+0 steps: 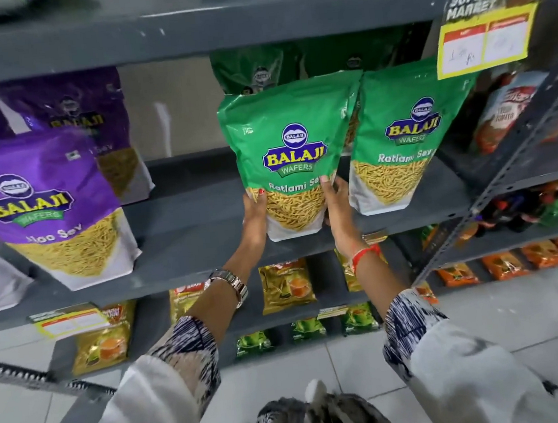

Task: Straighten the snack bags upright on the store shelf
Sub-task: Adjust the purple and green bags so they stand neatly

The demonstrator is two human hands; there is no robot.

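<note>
A green Ratlami Sev bag (289, 141) stands upright at the front of the grey shelf (187, 234). My left hand (253, 212) grips its lower left side and my right hand (337, 201) grips its lower right side. A second green bag (404, 136) stands upright just to its right, touching it. More green bags (256, 72) stand behind. Purple Aloo Sev bags (46, 208) lean on the left part of the same shelf, with another purple bag (88, 114) behind them.
A gap of bare shelf lies between the purple and green bags. A yellow price tag (487, 39) hangs from the shelf above at the right. A slotted upright post (514, 169) borders the bay. Lower shelves hold gold packets (285, 286) and small green packets (307, 329).
</note>
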